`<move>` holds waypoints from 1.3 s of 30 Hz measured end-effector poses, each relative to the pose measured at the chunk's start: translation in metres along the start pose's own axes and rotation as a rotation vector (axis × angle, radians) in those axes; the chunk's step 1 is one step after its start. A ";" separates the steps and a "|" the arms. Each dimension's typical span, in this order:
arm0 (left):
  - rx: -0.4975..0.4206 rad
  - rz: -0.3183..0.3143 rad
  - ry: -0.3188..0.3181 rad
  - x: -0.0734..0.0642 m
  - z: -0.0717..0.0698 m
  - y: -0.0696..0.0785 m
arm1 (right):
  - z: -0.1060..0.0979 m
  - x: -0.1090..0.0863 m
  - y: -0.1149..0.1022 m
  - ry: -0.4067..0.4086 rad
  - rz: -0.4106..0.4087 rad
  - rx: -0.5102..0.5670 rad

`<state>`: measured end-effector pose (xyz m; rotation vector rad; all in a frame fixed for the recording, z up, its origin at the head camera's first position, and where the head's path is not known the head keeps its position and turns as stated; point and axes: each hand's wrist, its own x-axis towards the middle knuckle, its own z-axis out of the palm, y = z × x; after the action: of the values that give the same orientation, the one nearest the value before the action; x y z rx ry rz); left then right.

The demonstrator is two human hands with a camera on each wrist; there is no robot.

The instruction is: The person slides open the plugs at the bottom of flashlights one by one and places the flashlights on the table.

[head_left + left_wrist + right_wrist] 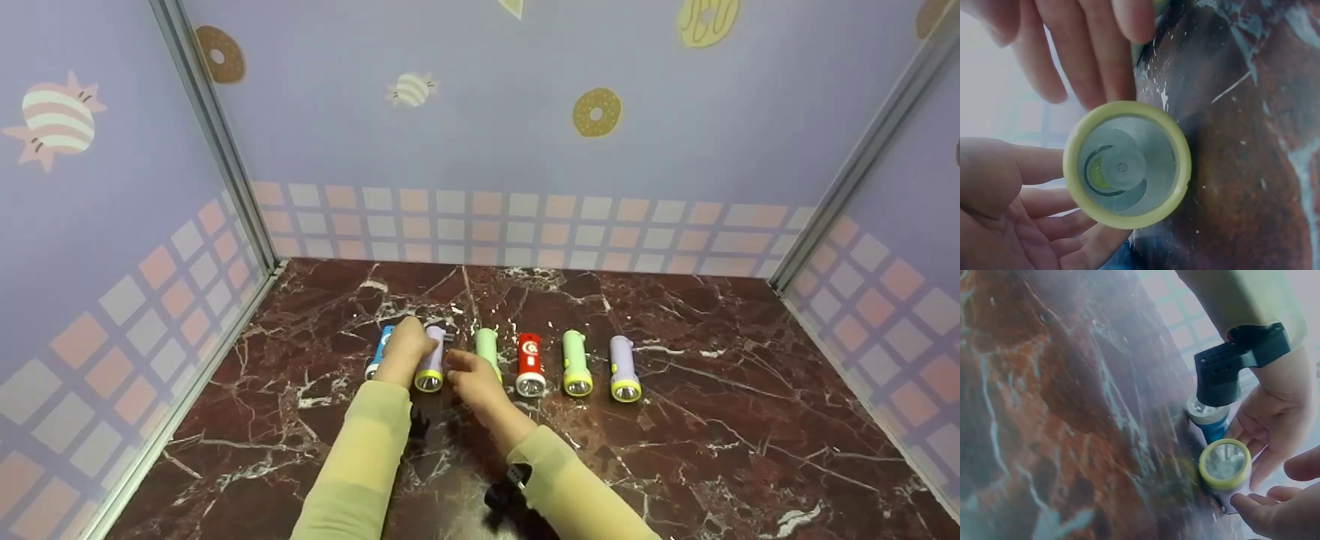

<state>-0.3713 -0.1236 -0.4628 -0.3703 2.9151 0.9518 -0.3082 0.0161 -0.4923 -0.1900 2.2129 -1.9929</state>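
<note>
Lying on the table is a purple flashlight (430,364) with a yellow rim, its lens toward me. My left hand (407,346) holds this flashlight from the left, its thumb on the body and the fingers partly hidden behind it. Just left of that hand lies a blue flashlight (383,345) with a white head, partly covered. Close on the right is my right hand (476,382), fingers extended toward the purple flashlight; a fingertip overlaps its rim in the left wrist view. Behind the right hand, a light green flashlight (487,341) is partly covered.
Farther right in the row are a red flashlight (529,360) with a white head, another light green flashlight (576,360) and another purple flashlight (622,360). Patterned panels (480,150) enclose the dark red marbled table (712,450) at the back and sides.
</note>
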 end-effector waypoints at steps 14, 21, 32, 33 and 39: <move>0.003 0.000 0.127 -0.005 -0.007 0.019 | -0.025 0.000 -0.016 0.099 -0.098 0.003; -0.080 0.090 0.175 -0.010 0.003 0.030 | -0.037 0.004 -0.014 0.197 -0.146 0.019; -0.155 0.193 0.107 -0.013 0.026 0.044 | -0.045 0.008 -0.004 0.249 -0.114 0.004; -0.155 0.194 0.094 -0.014 0.029 0.045 | -0.045 0.008 -0.003 0.242 -0.096 0.005; -0.144 0.214 0.044 -0.015 0.040 0.048 | -0.046 0.008 0.000 0.218 -0.046 -0.003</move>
<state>-0.3689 -0.0598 -0.4657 -0.0869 2.9799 1.2005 -0.3250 0.0592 -0.4875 -0.0244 2.3600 -2.1267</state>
